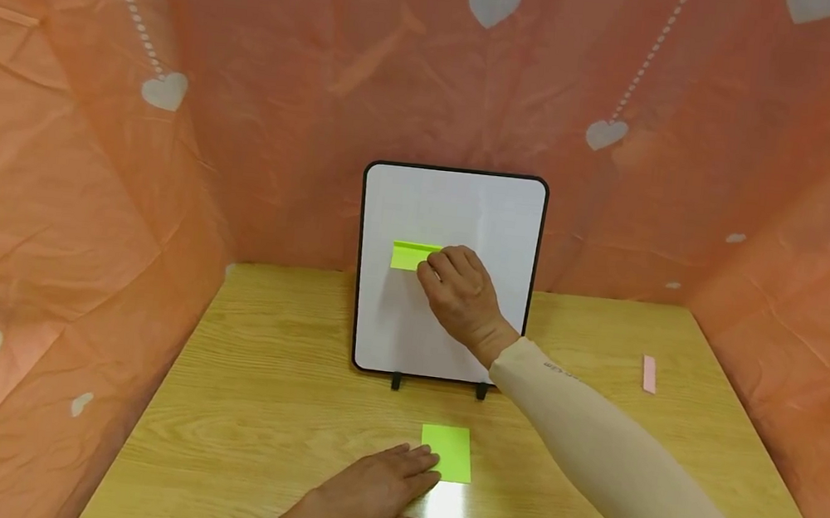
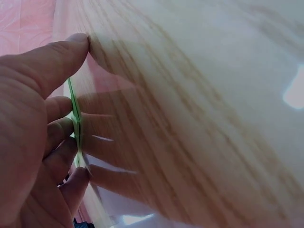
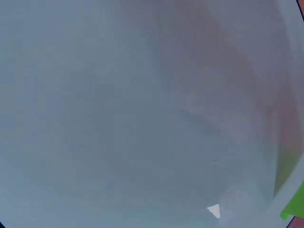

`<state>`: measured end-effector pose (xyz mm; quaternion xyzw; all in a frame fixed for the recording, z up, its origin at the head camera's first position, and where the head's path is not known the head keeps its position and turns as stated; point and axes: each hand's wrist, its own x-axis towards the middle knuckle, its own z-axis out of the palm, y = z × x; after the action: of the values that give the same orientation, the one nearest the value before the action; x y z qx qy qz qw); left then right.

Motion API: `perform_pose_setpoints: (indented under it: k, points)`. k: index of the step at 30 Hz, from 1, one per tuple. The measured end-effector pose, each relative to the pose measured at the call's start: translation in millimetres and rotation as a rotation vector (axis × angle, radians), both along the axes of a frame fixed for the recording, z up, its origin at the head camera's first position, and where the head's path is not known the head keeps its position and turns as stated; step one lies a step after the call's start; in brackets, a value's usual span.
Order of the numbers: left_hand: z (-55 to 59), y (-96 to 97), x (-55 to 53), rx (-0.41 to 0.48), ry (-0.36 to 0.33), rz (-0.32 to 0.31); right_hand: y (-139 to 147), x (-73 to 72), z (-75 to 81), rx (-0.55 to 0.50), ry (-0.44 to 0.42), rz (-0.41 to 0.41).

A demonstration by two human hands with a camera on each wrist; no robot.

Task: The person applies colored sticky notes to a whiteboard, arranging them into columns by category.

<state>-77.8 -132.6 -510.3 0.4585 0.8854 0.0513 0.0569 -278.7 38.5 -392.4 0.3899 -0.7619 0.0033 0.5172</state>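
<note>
A small whiteboard (image 1: 454,213) with a black frame stands upright. Against its left half is a yellow-green sticky note (image 1: 405,257) with a crease near its top edge. My right hand (image 1: 461,293) pinches the right end of that note with curled fingers. In the right wrist view only a corner of the green note (image 3: 295,204) shows, beside the white board surface. Flat on the table lies a second yellow-green sticky note (image 1: 450,453). My left hand (image 1: 371,495) rests palm down, its extended fingertips on that note's left edge.
The whiteboard's two black feet (image 1: 396,381) stand on the wooden table (image 1: 257,419). A narrow pink strip (image 1: 648,374) lies on the right side. Orange sheeting (image 1: 286,113) with white hearts hangs behind and along both sides.
</note>
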Motion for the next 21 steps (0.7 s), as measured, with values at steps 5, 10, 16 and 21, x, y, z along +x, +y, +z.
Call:
perform_pose_setpoints:
  k: [5,10,16,21]
  points:
    - [-2.1,-1.1,0.7,0.013,0.016,-0.006,-2,-3.5,-2.3,0.002,0.018,0.019]
    - [-2.8,-1.8,1.0,0.019,0.006,-0.002,-5,-7.8,-3.5,0.005,0.056,0.032]
    - [-3.2,-2.4,1.3,0.024,-0.005,0.002,-5,-9.9,-5.8,0.011,0.059,0.047]
    - [-3.8,-2.9,1.5,0.037,-0.001,-0.001,-7,-10.8,-6.4,0.009,0.051,0.046]
